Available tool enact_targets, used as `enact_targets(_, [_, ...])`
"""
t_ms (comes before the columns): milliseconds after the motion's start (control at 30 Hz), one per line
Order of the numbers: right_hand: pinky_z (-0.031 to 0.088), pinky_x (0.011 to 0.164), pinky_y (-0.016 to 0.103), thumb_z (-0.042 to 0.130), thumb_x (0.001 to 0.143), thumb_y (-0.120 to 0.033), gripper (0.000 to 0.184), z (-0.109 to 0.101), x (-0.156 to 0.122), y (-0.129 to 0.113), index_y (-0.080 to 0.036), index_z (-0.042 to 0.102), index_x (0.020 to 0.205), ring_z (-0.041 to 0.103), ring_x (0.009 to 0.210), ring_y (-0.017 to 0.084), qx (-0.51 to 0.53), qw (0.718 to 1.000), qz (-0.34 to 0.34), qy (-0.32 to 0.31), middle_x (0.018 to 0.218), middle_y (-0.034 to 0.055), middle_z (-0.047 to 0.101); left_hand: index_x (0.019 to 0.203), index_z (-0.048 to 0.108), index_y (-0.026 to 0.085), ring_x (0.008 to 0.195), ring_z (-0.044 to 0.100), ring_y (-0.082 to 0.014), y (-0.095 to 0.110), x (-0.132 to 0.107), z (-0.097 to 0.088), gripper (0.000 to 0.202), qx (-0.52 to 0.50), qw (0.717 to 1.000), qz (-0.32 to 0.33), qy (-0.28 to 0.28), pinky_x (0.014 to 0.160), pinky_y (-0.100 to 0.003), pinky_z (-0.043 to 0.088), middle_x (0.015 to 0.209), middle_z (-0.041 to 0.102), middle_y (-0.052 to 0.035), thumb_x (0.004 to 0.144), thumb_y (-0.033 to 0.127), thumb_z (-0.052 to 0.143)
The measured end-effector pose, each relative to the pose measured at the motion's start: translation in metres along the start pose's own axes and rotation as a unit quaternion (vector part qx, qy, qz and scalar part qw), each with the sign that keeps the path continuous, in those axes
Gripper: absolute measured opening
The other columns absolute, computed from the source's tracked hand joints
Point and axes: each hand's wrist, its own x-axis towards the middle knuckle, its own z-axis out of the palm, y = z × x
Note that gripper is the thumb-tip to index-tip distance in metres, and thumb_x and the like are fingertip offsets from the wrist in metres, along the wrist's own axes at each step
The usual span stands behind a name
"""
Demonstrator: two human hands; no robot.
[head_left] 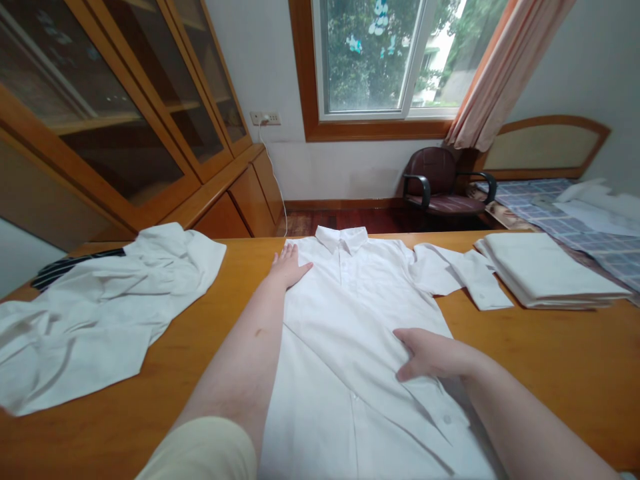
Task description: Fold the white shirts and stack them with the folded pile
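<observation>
White shirt (345, 320) lies beneath left grip (289, 268), spread at its shoulder; beneath right grip (431, 353), spread lower down.

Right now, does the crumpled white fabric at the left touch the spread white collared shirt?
No, a bare strip of the brown wooden table shows between the crumpled fabric and the shirt.

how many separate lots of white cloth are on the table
3: a crumpled heap on the left, a spread-out shirt in the middle, and a folded stack on the right. The heap and the stack may hide further pieces.
</observation>
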Motion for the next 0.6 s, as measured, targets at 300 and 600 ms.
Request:
enact_targets(300, [0.038, 0.057, 0.024, 0.069, 0.064, -0.046, 0.038, -0.003, -0.005, 0.001, -0.018, 0.065, 0.089, 0.056, 0.069, 0.018, -0.014, 0.999, 0.016, -0.030, 0.081, 0.0033, 0.065, 0.146, 0.016, 0.013, 0.140, 0.005, -0.0279, 0.006, -0.004, -0.004, 0.086, -0.021, 1.000, 0.001, -0.007, 0.112, -0.049, 0.008, 0.153, 0.008, -0.0144, 0.080, 0.065, 0.034])
enact_targets(600, [0.027, 0.046, 0.024, 0.056, 0.074, -0.055, 0.037, 0.004, 0.004, 0.006, -0.018, 0.055, 0.067, 0.041, 0.050, 0.010, 0.027, 0.998, 0.044, 0.045, 0.058, -0.0025, 0.050, 0.134, 0.042, 0.021, 0.122, 0.047, -0.0205, -0.008, -0.044, -0.106, 0.053, -0.115, 0.963, -0.043, 0.239, 0.101, -0.033, 0.036, 0.134, 0.050, -0.0067, 0.089, 0.047, 0.031])
